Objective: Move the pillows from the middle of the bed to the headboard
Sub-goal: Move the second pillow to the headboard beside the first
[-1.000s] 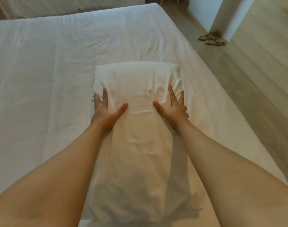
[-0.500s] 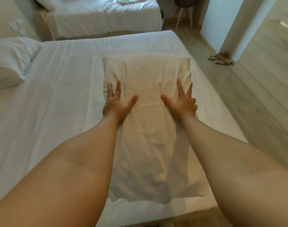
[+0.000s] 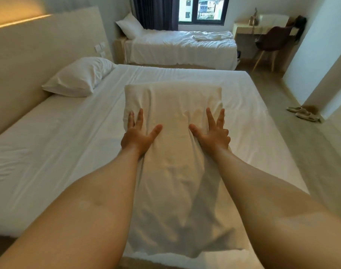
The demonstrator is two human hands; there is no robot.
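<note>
Midway along the bed [image 3: 59, 142], running from its near edge toward the far edge, the pillow [image 3: 173, 105] is clamped between the left hand [image 3: 138, 136] and the right hand [image 3: 214, 134]. One hand is on each long side, thumbs pressed into the top and the outer fingers tucked at the edge. It looks light, soft and floppy, so these mid-side grips suit it. Another pillow [image 3: 78, 77] sits in the far left corner against the headboard [image 3: 29, 65].

Head raised; headboard [image 3: 39, 55], second pillow [image 3: 78, 76] now visible.
</note>
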